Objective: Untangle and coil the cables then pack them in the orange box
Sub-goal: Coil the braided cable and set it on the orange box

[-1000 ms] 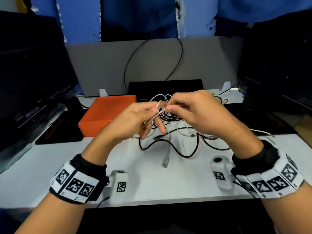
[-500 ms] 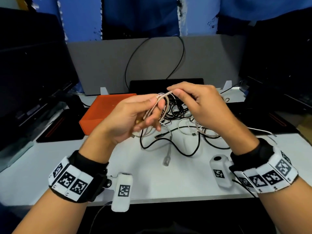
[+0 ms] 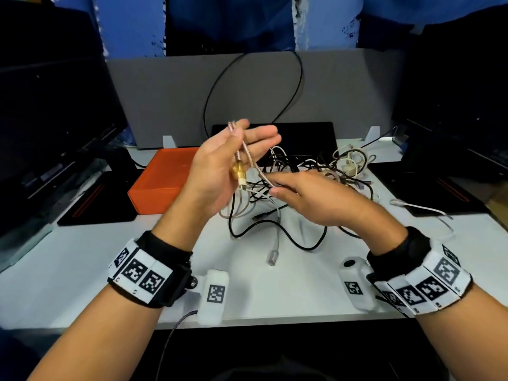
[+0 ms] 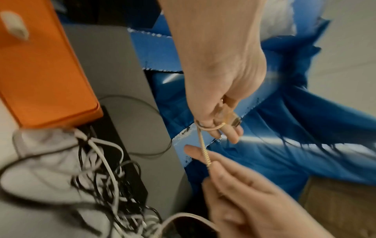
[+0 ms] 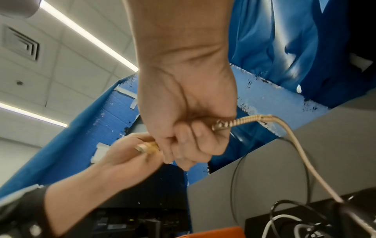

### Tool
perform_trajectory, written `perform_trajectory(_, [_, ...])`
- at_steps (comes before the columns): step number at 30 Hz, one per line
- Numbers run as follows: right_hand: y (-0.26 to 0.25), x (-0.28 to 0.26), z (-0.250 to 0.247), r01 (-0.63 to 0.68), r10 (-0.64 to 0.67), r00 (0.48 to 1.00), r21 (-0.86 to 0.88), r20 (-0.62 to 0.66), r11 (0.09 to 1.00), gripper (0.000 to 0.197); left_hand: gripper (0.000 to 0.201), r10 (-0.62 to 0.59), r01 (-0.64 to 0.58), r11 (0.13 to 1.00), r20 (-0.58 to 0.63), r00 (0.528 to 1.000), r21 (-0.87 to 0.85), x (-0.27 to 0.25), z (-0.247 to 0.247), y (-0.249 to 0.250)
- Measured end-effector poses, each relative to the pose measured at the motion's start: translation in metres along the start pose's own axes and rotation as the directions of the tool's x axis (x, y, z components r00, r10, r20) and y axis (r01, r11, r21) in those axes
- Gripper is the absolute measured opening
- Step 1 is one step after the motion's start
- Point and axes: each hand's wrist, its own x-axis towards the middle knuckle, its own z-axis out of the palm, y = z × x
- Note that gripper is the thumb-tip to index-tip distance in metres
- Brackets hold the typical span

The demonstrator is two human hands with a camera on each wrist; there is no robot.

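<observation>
Left hand [image 3: 220, 171] loops the braided cable [image 3: 254, 163] round its fingers; right hand [image 3: 308, 193] pinches it at frame centre, both grips grasping it

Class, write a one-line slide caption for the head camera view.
Left hand and right hand wind a braided cable above the tangled cables, beside the orange box.

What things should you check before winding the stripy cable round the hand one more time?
1. Left hand holds the gold plug end: ok.
2. Right hand pinches the braided cable: ok.
3. A loop sits round the left fingers: ok.
4. Rest of the cable free of the cable pile: cannot tell.
5. Orange box open for packing: not ok, lid looks shut.
</observation>
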Motion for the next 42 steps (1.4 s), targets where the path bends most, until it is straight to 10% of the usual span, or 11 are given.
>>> perform_trajectory(4, [-0.013,-0.003,-0.002,0.051,-0.049,0.998,-0.068,0.035,0.996,0.024,0.042,-0.047,-0.042,0.721,0.108,0.993,0.692,-0.007,0.007,-0.003])
perform_trajectory(9, [-0.01,-0.009,-0.018,0.056,-0.061,0.981,-0.033,-0.185,0.998,0.022,0.042,-0.068,-0.099,0.462,0.147,0.987,0.881,-0.013,0.009,0.003])
perform_trajectory(25, [-0.001,0.0,-0.014,0.241,-0.104,0.912,0.311,-0.397,0.919,0.025,0.026,-0.242,0.163,0.96,0.377,0.894,0.229,-0.018,0.007,0.005])
perform_trajectory(33, [-0.007,-0.002,-0.018,0.276,-0.159,0.885,0.217,-0.437,0.936,0.038,0.031,-0.182,0.167,0.983,0.365,0.913,0.074,-0.018,0.0,0.015])
perform_trajectory(38, [-0.001,-0.001,-0.021,0.222,-0.108,0.835,0.15,-0.539,0.964,0.031,0.034,-0.267,0.296,0.955,0.498,0.825,0.022,-0.02,-0.006,0.008])
perform_trajectory(42, [0.001,0.003,-0.014,0.156,-0.059,0.924,0.23,-0.378,0.961,0.036,0.036,-0.127,0.262,0.911,0.387,0.913,-0.32,-0.01,-0.007,0.013])
